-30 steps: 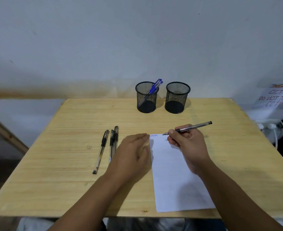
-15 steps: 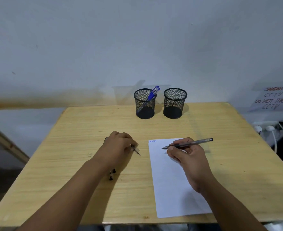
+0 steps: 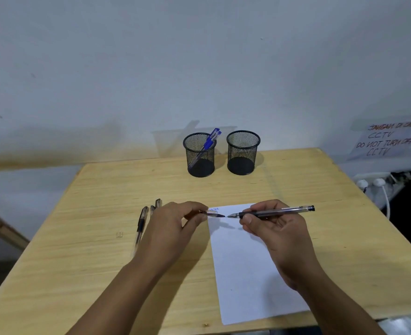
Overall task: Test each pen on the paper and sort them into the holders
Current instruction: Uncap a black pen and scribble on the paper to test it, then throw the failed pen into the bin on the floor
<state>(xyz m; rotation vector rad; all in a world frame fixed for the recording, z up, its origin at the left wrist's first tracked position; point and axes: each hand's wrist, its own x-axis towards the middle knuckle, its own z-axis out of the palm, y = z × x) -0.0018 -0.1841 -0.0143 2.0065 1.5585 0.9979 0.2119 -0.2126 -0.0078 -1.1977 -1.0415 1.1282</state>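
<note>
Head view: the right hand (image 3: 279,235) grips a pen (image 3: 272,212) over the top of the paper (image 3: 248,274), tip bare; the left hand (image 3: 173,228) pinches what appears to be its cap (image 3: 214,214), point almost meeting tip. Beyond the paper stand the left holder (image 3: 199,154), containing blue pens (image 3: 210,141), and the right holder (image 3: 242,153); spare pens (image 3: 141,226) lie left of the paper. Judgement: recapping is in hand; next comes aligning cap to tip, then choosing a holder.

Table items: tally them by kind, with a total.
Mesh holders: 2
Blue pens in left holder: 2
Black pens lying loose: 3
Pen in right hand: 1
Cap in left hand: 1
Paper sheet: 1
Total: 10
</note>
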